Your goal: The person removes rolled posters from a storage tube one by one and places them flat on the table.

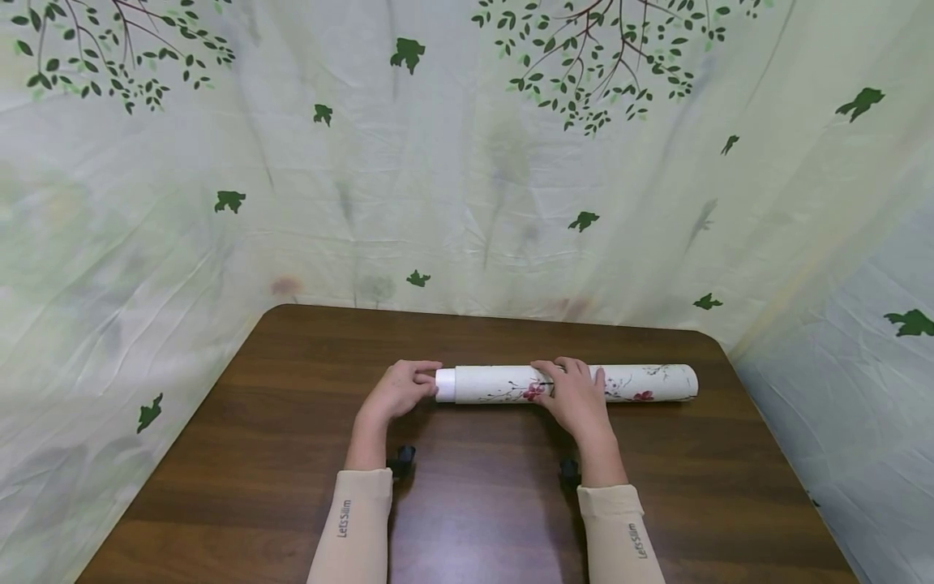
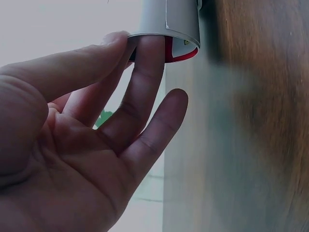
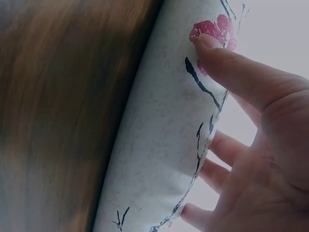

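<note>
- A leaf-printed curtain point(image 1: 467, 203) hangs behind and beside the bench, so pushing the work past the back edge would probably run into cloth
- The brown wood-grain bench point(image 1: 474, 503) bears the work; its smooth-looking top likely lets a round thing turn freely
- The blossom-printed roll point(image 1: 507, 383) lies sideways across the far part of the bench, its right end toward the back right corner; best kept level and near the surface while handled
- Two cream sleeves point(image 1: 357, 527) reach in from the near side, well short of the roll
- The right hand point(image 1: 576, 397) grasps the roll around its middle, thumb on the near face, fingers on the far side; a firm but light hold should steady it without denting
- The left hand point(image 1: 401, 392) pinches the rim at the left end, one fingertip inside the opening; an even pull or push along the axis would suit
- The narrower white inner end point(image 1: 446, 386) juts from the roll's left
- Small black devices point(image 1: 404, 460) sit beside the wrists and might brush the bench
</note>
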Action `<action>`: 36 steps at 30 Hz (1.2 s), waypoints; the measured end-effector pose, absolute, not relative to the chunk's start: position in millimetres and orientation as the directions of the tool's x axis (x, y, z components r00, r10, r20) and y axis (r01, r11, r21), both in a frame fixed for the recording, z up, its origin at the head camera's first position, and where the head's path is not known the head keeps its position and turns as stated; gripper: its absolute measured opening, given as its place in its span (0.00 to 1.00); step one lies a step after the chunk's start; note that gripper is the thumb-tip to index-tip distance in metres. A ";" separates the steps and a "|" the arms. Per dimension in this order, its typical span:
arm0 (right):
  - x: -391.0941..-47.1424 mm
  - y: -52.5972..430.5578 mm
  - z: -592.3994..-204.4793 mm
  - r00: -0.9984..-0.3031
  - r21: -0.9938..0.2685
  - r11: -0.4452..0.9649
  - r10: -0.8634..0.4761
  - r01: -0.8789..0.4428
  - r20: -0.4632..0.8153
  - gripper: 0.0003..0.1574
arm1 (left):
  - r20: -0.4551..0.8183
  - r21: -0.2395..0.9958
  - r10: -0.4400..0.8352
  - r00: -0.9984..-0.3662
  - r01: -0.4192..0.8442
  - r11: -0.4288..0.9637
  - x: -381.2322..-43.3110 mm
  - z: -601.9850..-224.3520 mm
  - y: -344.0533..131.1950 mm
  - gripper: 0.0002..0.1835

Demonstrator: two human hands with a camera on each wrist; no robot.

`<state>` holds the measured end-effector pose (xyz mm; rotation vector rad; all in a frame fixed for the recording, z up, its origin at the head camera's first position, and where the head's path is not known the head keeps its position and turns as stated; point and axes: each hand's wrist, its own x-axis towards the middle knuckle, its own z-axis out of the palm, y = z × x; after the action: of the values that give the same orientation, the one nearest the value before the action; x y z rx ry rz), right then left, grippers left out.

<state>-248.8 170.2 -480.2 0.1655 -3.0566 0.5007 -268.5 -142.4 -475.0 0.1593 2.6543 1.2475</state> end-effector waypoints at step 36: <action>-246.9 191.1 -473.1 -0.997 -0.346 0.935 -0.083 -0.079 0.005 0.37 | -0.187 0.771 0.153 -0.970 -0.048 0.635 -265.5 -470.5 -162.8 0.26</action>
<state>-246.9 191.1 -473.1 0.1295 -3.0996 0.5528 -265.5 -162.8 -470.5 0.0860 2.6224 1.2459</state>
